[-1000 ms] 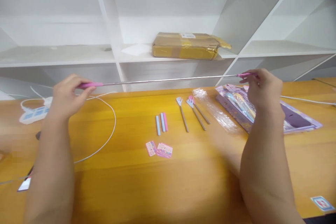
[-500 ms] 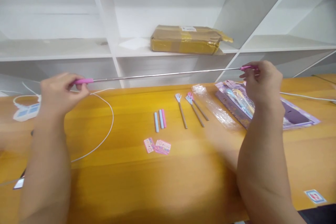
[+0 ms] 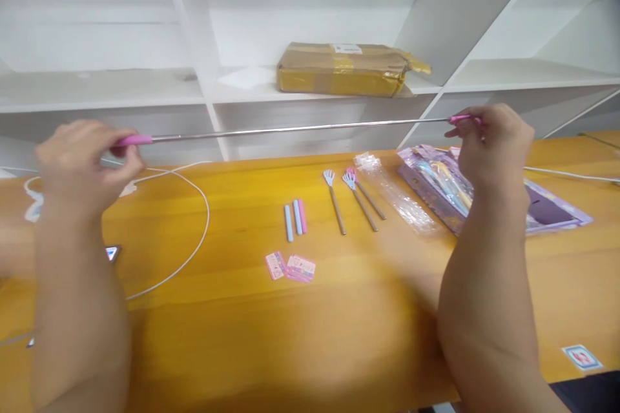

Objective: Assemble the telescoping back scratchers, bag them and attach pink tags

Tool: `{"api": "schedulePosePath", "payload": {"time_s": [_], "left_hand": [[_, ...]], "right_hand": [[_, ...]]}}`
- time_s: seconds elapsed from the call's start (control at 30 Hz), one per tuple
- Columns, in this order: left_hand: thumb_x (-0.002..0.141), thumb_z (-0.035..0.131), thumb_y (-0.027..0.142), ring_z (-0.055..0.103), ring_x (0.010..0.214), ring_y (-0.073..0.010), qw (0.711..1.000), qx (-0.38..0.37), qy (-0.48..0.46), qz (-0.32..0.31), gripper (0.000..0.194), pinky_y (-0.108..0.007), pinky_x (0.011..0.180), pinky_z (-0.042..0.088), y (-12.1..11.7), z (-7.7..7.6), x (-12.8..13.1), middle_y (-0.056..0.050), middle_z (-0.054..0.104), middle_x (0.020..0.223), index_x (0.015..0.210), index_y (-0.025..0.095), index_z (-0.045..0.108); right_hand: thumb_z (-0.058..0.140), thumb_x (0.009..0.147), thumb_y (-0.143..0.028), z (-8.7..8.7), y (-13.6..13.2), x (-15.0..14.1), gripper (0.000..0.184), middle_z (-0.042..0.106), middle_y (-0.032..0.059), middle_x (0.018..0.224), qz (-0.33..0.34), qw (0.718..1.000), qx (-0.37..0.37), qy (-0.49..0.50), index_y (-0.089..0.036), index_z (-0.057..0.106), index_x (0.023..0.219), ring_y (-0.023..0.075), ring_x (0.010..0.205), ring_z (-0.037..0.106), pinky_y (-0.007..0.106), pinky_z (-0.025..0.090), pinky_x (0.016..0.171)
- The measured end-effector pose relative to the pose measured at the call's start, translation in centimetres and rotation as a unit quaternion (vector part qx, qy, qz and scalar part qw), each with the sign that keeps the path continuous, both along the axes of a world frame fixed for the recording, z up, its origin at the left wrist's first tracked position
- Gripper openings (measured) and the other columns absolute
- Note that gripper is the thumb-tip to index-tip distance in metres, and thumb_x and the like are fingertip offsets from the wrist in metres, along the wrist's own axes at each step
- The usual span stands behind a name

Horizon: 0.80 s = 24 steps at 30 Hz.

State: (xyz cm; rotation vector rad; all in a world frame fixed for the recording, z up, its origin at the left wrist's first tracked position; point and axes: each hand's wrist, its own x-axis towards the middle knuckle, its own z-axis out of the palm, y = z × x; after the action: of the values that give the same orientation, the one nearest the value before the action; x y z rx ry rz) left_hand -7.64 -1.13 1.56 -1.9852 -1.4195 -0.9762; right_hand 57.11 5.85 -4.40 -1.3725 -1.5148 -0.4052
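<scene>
Stretched between my hands above the table is an extended telescopic back scratcher [image 3: 300,129], a thin metal rod with pink ends. My left hand [image 3: 87,164] pinches its pink handle. My right hand [image 3: 496,142] is closed on the other pink end, which the fingers partly cover. Below lie three shorter metal rods with claw heads, including a blue-headed back scratcher [image 3: 335,202] and a pink-headed one partly behind another blue one. Left of them rest two blue handle tubes [image 3: 289,223] and a pink tube [image 3: 303,216]. Small pink printed cards [image 3: 300,268] lie nearer me.
Clear plastic sleeves [image 3: 394,193] and an open purple box [image 3: 557,213] with wrapped items lie at the right. A white cable [image 3: 207,219] loops across the left. On the white shelf behind sits a taped cardboard box [image 3: 343,70]. A sticker [image 3: 582,357] is near the front right.
My left hand has moved left and slightly up, with the pink handle in it. My right hand has shifted a little right and up, and the rod between them spans a wider distance.
</scene>
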Motion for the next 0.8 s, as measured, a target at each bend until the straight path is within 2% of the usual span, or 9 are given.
{"api": "schedulePosePath", "payload": {"time_s": [0.1, 0.2, 0.37, 0.53, 0.67, 0.8], "left_hand": [[0.093, 0.061, 0.035, 0.064, 0.103, -0.0232, 0.998, 0.007, 0.028, 0.058, 0.026, -0.043, 0.106, 0.046, 0.3, 0.3, -0.4, 0.000, 0.076, 0.101, 0.110, 0.029, 0.078], [0.098, 0.053, 0.037, 0.068, 0.109, -0.0240, 0.994, 0.012, 0.066, 0.085, 0.033, -0.040, 0.105, 0.048, 0.4, 0.4, -0.5, -0.003, 0.079, 0.113, 0.117, 0.026, 0.077], [0.101, 0.048, 0.033, 0.071, 0.109, -0.0228, 0.991, 0.031, 0.101, 0.082, 0.034, -0.038, 0.098, 0.051, 0.4, 0.2, 0.0, -0.006, 0.079, 0.115, 0.118, 0.022, 0.076], [0.100, 0.049, 0.025, 0.070, 0.101, -0.0176, 0.991, 0.030, 0.111, 0.074, 0.031, -0.036, 0.096, 0.049, 0.1, 0.1, 0.9, -0.004, 0.078, 0.109, 0.116, 0.022, 0.075], [0.101, 0.047, 0.023, 0.067, 0.098, -0.0147, 0.992, 0.033, 0.113, 0.052, 0.032, -0.032, 0.094, 0.046, -0.7, 0.2, 2.1, -0.002, 0.076, 0.106, 0.118, 0.022, 0.074], [0.105, 0.053, 0.035, 0.065, 0.093, -0.0138, 0.992, 0.010, 0.114, 0.048, 0.030, -0.031, 0.093, 0.046, -0.5, 0.1, 2.7, -0.002, 0.075, 0.102, 0.121, 0.023, 0.075]], "right_hand": [[0.063, 0.097, -0.019, 0.3, -0.2, -0.3, 0.014, 0.074, 0.0043, 0.098, -0.005, 1.000, 0.005, -0.003, -0.023, 0.076, 0.100, 0.0149, 0.077, 0.075, 0.027, 0.053, 0.078], [0.061, 0.098, -0.020, 0.6, -0.5, -0.7, 0.015, 0.075, 0.0040, 0.102, -0.026, 1.000, 0.000, -0.008, -0.023, 0.076, 0.103, 0.0146, 0.079, 0.076, 0.026, 0.054, 0.077], [0.061, 0.100, -0.018, 0.7, -0.7, -0.7, 0.016, 0.076, 0.0067, 0.104, -0.020, 0.999, 0.028, -0.022, -0.021, 0.077, 0.103, 0.0136, 0.076, 0.076, 0.025, 0.054, 0.074], [0.061, 0.101, -0.011, 0.8, -0.6, -0.2, 0.020, 0.077, 0.0094, 0.105, -0.020, 0.998, 0.043, -0.036, -0.019, 0.079, 0.105, 0.0136, 0.078, 0.077, 0.023, 0.055, 0.071], [0.060, 0.099, -0.001, 1.1, -0.6, 0.4, 0.025, 0.078, 0.0131, 0.106, -0.076, 0.996, 0.024, -0.045, -0.016, 0.079, 0.105, 0.0137, 0.079, 0.078, 0.023, 0.055, 0.068], [0.060, 0.097, 0.004, 1.7, -0.7, 0.5, 0.028, 0.078, 0.0148, 0.105, -0.128, 0.991, -0.011, -0.048, -0.013, 0.080, 0.107, 0.0125, 0.081, 0.079, 0.022, 0.055, 0.067]]}}
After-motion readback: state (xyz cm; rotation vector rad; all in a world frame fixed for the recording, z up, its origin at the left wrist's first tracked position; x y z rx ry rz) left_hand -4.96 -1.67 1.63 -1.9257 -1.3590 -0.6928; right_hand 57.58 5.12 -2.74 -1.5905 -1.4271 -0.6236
